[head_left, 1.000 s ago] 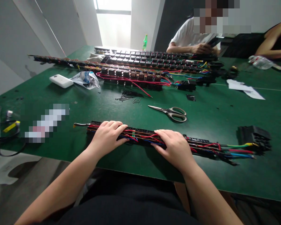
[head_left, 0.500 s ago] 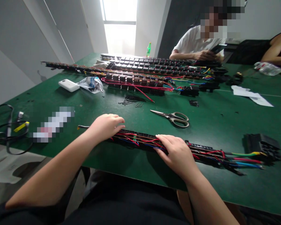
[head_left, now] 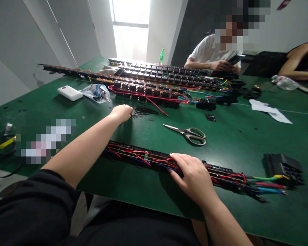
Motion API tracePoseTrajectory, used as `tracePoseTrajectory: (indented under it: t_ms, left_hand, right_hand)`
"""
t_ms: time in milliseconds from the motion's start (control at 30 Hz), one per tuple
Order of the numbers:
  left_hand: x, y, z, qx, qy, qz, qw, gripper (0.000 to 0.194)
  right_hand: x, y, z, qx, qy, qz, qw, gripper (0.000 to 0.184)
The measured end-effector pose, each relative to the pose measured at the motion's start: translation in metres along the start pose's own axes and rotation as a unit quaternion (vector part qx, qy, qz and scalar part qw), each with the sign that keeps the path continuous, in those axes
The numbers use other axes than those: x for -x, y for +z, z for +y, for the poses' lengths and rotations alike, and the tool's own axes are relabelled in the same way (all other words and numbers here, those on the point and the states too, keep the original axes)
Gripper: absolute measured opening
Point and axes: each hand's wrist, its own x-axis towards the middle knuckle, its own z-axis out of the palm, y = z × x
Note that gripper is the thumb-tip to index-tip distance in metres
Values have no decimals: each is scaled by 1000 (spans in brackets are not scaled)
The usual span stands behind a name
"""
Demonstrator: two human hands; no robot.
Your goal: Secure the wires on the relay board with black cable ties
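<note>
A long black terminal strip (head_left: pixel 143 158) laced with red, blue and brown wires lies along the near edge of the green table (head_left: pixel 246 136). My right hand (head_left: pixel 192 174) rests flat on its middle, fingers stretched over the wires. My left hand (head_left: pixel 122 112) is reached out across the table, fingers curled, at the left end of a small pile of black cable ties (head_left: pixel 145 111). What its fingertips hold is hidden. The strip's right end fans out into coloured wire tails beside a black connector block (head_left: pixel 282 165).
Scissors (head_left: pixel 191 134) lie just beyond the strip. Further back are several long wired relay strips (head_left: pixel 154 92), a white power bank (head_left: pixel 69 93), a plastic bag (head_left: pixel 96 91) and white paper (head_left: pixel 268 108). One person (head_left: pixel 210 51) sits at the far side, another's arm (head_left: pixel 295 61) far right.
My left hand has lifted off the strip's left end and reached forward to the cable tie pile. My right hand has stayed on the strip.
</note>
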Motion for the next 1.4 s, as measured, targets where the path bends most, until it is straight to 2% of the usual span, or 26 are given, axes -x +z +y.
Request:
tracePoseTrajectory:
  t_ms: [233, 400, 433, 500, 533, 633, 700, 767, 833, 900, 1100, 1200, 1300, 1400]
  left_hand:
    - [6, 4, 5, -3, -1, 18, 1000, 42]
    - [21, -14, 0, 15, -22, 24, 999, 40]
    - [28, -19, -2, 21, -23, 36, 999, 38]
    - [47, -26, -3, 41, -13, 67, 997, 14]
    - [59, -29, -1, 54, -1, 80, 995, 10]
    - [101, -26, 14, 110, 52, 100, 988, 18]
    - [130, -18, 30, 150, 92, 101, 979, 15]
    - [154, -9, 46, 195, 131, 104, 966, 10]
    - [171, 2, 60, 311, 173, 150, 922, 3]
    - [180, 11, 70, 390, 188, 171, 885, 5]
    - [191, 24, 91, 510, 206, 185, 814, 10]
    - [195, 25, 101, 525, 219, 155, 808, 12]
    - [198, 28, 112, 528, 234, 126, 807, 13]
    - [201, 34, 121, 523, 260, 125, 802, 13]
  right_hand:
    - [1, 1, -1, -12, 0, -11, 1000, 36]
    - [1, 2, 0, -12, 6, -9, 1000, 36]
    - [1, 1, 0, -12, 7, -9, 1000, 36]
    - [1, 1, 0, -11, 8, -11, 1000, 36]
    - [1, 1, 0, -11, 8, -14, 1000, 36]
    - [2, 1, -3, -11, 12, -22, 1000, 38]
    - [1, 3, -8, -13, 12, -25, 1000, 39]
    - [-2, 4, -14, -20, 7, -25, 999, 38]
    - [-5, 4, -20, -34, -2, -21, 999, 38]
    - [-8, 1, -27, -53, -11, -4, 999, 37]
    - [-4, -10, -44, -126, -38, 131, 983, 42]
    - [1, -8, -47, -159, -68, 152, 973, 48]
    - [3, -7, -49, -185, -83, 147, 968, 41]
    - [4, -7, -49, -213, -87, 145, 962, 34]
